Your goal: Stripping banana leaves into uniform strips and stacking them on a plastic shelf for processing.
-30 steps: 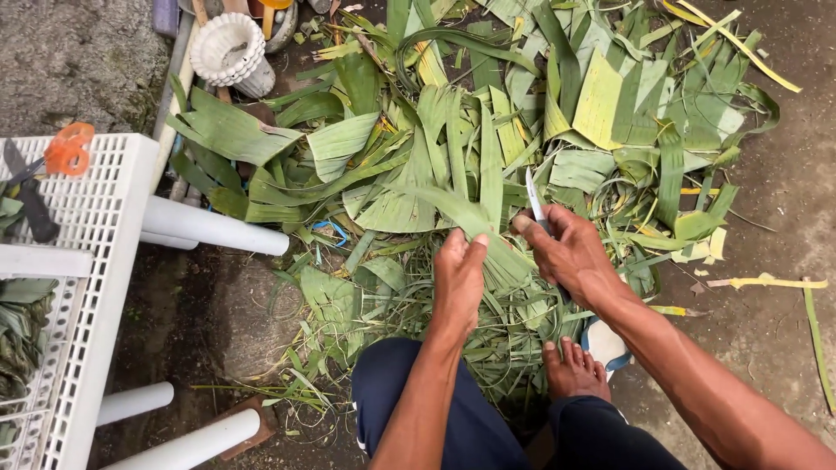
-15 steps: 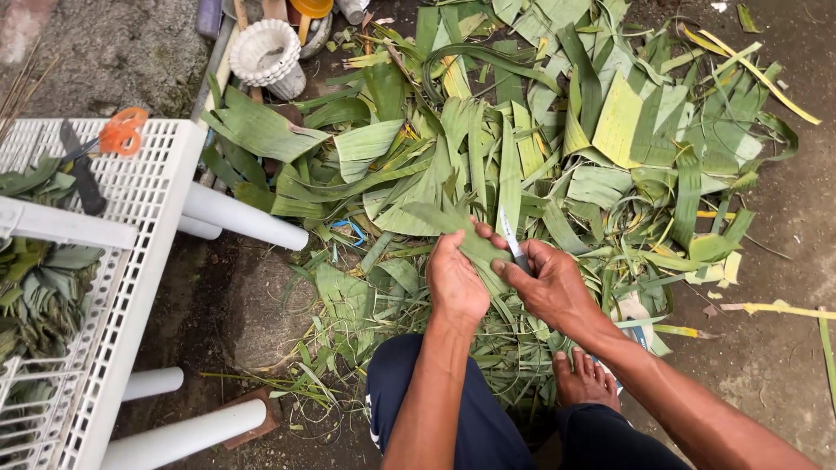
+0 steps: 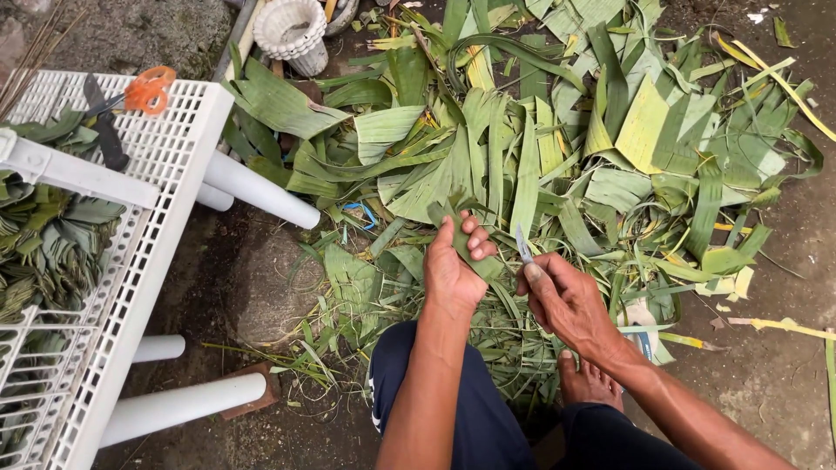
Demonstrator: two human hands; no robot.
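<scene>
My left hand (image 3: 455,270) grips a narrow green leaf strip (image 3: 470,252) just above my knee. Close beside it, my right hand (image 3: 564,300) holds a small knife (image 3: 522,245) with its blade pointing up, next to the strip. In front of both hands lies a big heap of cut green and yellowish leaves (image 3: 557,139) on the ground. My bare foot (image 3: 585,383) rests among the scraps below my right hand.
A white plastic rack (image 3: 165,174) on round legs stands at the left, holding folded leaves (image 3: 48,244); orange-handled scissors (image 3: 131,96) lie on top. A white woven basket (image 3: 292,30) sits at the top. Bare dirt lies to the right (image 3: 775,365).
The knife has come down from the raised leaf to beside my left hand. My left hand has shifted its hold on the strip, and the view has moved right.
</scene>
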